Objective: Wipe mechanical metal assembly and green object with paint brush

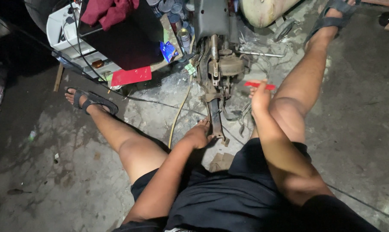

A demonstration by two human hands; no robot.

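I sit on a concrete floor with my legs spread around a rusty, greasy engine part (220, 68) whose long metal bracket (215, 116) points toward me. My left hand (198, 134) rests on the near end of that bracket, fingers curled against it. My right hand (259, 96) is raised just right of the engine part and pinches a small red-handled tool (259, 86), held level. Both my feet wear dark sandals.
A dark box (125, 41) with a maroon cloth and a red card (131, 76) stands at upper left, beside a white plastic case (61, 30). Cans (181, 32) cluster behind the engine. A yellow hose (179, 111) and black cables cross the floor. A cream tank (263, 10) lies at the top.
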